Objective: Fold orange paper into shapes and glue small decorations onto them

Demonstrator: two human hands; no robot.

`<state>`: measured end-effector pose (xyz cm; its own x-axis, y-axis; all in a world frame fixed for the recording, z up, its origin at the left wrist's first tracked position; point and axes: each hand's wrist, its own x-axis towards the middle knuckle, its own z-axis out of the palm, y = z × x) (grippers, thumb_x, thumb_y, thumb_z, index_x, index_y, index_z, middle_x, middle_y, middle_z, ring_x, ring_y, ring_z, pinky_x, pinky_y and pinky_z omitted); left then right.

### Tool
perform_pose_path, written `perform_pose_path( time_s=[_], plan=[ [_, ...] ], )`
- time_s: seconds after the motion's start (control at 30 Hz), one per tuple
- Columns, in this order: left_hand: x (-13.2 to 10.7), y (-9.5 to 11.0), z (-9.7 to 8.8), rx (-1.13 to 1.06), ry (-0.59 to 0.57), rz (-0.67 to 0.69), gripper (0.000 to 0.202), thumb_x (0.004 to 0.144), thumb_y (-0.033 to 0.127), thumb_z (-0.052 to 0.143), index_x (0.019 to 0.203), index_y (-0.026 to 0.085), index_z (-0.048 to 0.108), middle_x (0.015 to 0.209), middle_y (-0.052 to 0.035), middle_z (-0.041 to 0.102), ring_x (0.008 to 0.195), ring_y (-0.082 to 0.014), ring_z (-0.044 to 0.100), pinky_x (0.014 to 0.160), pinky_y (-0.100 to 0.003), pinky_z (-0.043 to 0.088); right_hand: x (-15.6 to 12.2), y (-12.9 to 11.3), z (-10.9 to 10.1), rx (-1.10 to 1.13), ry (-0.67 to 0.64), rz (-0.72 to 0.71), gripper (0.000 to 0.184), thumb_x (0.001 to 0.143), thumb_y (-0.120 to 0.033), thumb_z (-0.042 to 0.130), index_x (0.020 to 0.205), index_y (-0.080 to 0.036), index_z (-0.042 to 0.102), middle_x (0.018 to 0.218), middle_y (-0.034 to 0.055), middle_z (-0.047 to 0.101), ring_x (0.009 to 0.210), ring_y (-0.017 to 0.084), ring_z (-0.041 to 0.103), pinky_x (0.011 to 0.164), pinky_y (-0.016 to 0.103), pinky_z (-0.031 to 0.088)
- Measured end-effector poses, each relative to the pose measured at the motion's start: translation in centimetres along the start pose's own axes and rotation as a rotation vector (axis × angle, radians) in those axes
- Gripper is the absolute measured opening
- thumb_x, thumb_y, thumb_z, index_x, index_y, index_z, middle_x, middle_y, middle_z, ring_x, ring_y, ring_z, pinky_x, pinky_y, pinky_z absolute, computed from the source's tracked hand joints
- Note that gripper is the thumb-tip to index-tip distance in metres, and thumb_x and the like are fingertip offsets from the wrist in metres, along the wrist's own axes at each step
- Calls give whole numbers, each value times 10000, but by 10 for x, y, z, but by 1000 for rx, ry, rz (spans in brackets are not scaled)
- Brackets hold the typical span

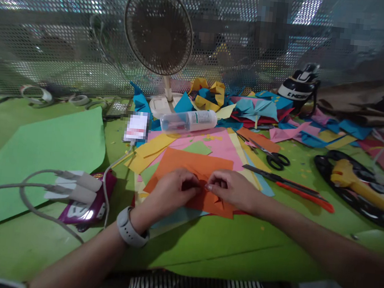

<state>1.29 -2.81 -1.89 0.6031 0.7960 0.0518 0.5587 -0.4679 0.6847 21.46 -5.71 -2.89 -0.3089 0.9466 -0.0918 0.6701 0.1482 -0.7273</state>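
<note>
My left hand (170,194) and my right hand (231,189) meet fingertip to fingertip over an orange paper sheet (190,162) lying on a stack of coloured sheets. Both hands are curled in a pinch on a small piece of orange paper (202,186) between them. A grey watch (130,229) is on my left wrist. Under the orange sheet lie a pink sheet (219,142) and yellow sheets (150,151).
A glue bottle (189,120) lies behind the stack, near a desk fan (159,37). Scissors (274,157) and a red-handled knife (290,185) lie right. A black tray (360,192) holds a yellow tool. Chargers (79,186) and cables lie left on a large green sheet (42,147).
</note>
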Motion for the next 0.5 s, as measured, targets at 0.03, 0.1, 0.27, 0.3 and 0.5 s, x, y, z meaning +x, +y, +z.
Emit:
perform_pose_path(
  time_s=[0.03, 0.1, 0.27, 0.3, 0.5],
  plan=[
    [0, 0, 0, 8, 2, 4, 135, 764, 144, 599, 860, 205, 672, 863, -17, 667, 822, -173, 607, 736, -279, 462, 0, 0, 0, 7, -6, 2, 118, 828, -280, 560, 817, -185, 629, 654, -5, 628, 563, 114, 535, 497, 221, 315],
    [-1, 1, 0, 25, 0, 13, 132, 762, 136, 596, 862, 196, 657, 862, -18, 659, 816, -172, 598, 737, -283, 457, 1, 1, -1, 27, -18, 3, 120, 828, -280, 559, 825, -185, 631, 654, -5, 626, 569, 115, 538, 498, 219, 318],
    [-1, 2, 0, 38, -12, 31, 113, 774, 131, 585, 845, 194, 647, 850, -17, 640, 809, -169, 581, 738, -286, 445, 0, 2, -3, 58, -31, 10, 147, 844, -308, 546, 837, -191, 634, 676, -1, 623, 587, 116, 534, 499, 215, 320],
    [-2, 2, 0, 35, -12, 34, 112, 776, 132, 585, 844, 194, 649, 852, -17, 638, 812, -168, 579, 740, -286, 444, 0, 1, -4, 57, -34, 11, 149, 845, -308, 547, 836, -190, 636, 681, 1, 624, 590, 117, 533, 502, 215, 321],
    [-2, 5, 2, 47, -12, 14, 137, 766, 113, 581, 840, 202, 654, 839, -20, 642, 802, -177, 573, 730, -294, 447, 1, -4, -6, 42, -77, -2, 127, 843, -274, 559, 824, -182, 644, 675, 8, 626, 581, 117, 530, 511, 223, 329]
  ],
)
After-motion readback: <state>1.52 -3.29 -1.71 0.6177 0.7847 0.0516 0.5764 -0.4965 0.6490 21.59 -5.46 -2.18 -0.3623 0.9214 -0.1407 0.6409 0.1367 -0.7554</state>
